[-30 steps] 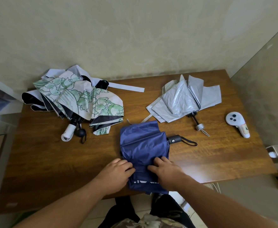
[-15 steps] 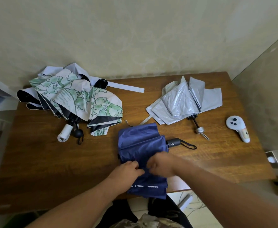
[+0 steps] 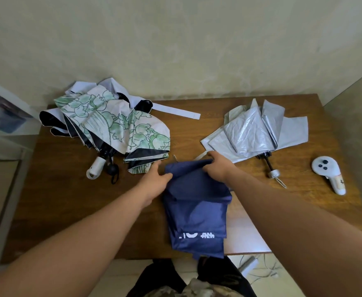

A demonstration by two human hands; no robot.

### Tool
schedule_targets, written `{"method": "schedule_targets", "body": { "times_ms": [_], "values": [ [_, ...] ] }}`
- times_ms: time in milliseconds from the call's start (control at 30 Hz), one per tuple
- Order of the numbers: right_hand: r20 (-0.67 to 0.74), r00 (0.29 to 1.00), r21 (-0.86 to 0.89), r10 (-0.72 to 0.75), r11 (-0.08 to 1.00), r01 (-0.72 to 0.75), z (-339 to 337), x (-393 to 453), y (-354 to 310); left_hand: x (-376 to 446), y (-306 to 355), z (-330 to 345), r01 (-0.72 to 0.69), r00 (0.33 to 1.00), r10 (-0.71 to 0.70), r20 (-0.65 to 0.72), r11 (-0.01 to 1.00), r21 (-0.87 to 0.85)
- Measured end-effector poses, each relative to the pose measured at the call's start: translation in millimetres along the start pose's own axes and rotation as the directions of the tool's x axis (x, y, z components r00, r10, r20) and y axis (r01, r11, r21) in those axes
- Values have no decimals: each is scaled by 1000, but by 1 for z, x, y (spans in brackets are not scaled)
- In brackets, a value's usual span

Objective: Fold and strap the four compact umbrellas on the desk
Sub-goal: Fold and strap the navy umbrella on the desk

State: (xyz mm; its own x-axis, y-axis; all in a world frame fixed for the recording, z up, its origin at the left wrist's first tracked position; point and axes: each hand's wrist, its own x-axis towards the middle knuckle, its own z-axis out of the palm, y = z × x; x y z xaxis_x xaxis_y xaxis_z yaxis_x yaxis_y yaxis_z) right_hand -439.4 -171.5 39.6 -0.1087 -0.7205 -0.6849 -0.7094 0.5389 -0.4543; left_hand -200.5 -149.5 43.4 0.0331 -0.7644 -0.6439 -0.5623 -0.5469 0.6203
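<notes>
Navy umbrella (image 3: 197, 211) at 6 o'clock is only half folded, your left hand (image 3: 154, 181) and right hand (image 3: 216, 168) pinching its far edge, while floral umbrella (image 3: 115, 125) at 10 and silver umbrella (image 3: 255, 129) at 2 lie loose, none strapped

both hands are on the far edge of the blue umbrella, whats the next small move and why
Probably draw the pinched flap across and smooth it flat. The left hand and right hand each grip the far edge of the blue umbrella, whose canopy lies in loose, uneven pleats hanging over the desk edge, so it looks too slack to strap yet.
</notes>
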Motion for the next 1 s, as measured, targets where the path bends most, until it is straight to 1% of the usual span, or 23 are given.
{"method": "schedule_targets", "body": {
  "times_ms": [33,67,100,133,200,233,300,400,433,467,533,600,633,667,733,833,867,933,1000],
  "values": [
    [2,1000,28,-11,1000,11,0,0,1,2,7,0,98,992,-83,94,982,-161],
    [13,1000,40,-25,999,25,2,2,4,2,14,-1,149,982,-114,150,958,-247],
    [28,999,43,-35,999,34,2,2,5,1,18,-2,157,978,-112,173,951,-268],
    [41,998,45,-43,998,41,3,0,6,3,18,0,145,980,-102,172,953,-266],
    [45,997,43,-58,998,56,4,-3,8,5,16,4,95,991,-66,115,958,-272],
    [26,997,63,-68,996,66,3,-6,9,4,16,6,73,995,-51,80,951,-299],
    [-40,995,158,-87,983,93,3,-9,12,4,14,10,42,998,-25,50,930,-365],
    [-85,990,347,-117,927,139,0,-17,13,2,11,12,23,999,-5,50,927,-375],
    [-86,987,368,-134,917,157,-2,-23,12,1,9,11,28,998,-3,66,924,-382],
    [-83,984,354,-158,918,178,-2,-28,12,1,6,10,36,996,-2,86,919,-393],
    [-75,970,228,-232,943,243,-1,-41,16,-3,6,6,61,993,-14,119,915,-399],
    [-55,947,-40,-315,949,313,3,-54,26,-6,8,1,99,991,-55,121,911,-400],
    [-31,938,-192,-344,923,333,7,-62,31,-7,9,-1,109,990,-64,122,907,-408],
    [-10,931,-306,-366,887,345,12,-69,37,-7,9,-2,119,989,-68,135,898,-423],
    [5,914,-434,-406,823,368,21,-80,47,-10,11,-1,145,982,-71,172,872,-468],
    [10,892,-536,-452,751,386,35,-90,61,-16,13,2,160,984,-95,151,839,-520],
    [9,891,-543,-453,746,385,38,-91,65,-17,13,4,158,986,-99,136,827,-539],
    [-8,895,-515,-447,768,379,41,-93,70,-19,12,7,159,987,-113,116,798,-581],
    [-71,891,-452,-448,811,372,40,-93,72,-22,12,9,145,989,-108,98,785,-603]
  ]
}}
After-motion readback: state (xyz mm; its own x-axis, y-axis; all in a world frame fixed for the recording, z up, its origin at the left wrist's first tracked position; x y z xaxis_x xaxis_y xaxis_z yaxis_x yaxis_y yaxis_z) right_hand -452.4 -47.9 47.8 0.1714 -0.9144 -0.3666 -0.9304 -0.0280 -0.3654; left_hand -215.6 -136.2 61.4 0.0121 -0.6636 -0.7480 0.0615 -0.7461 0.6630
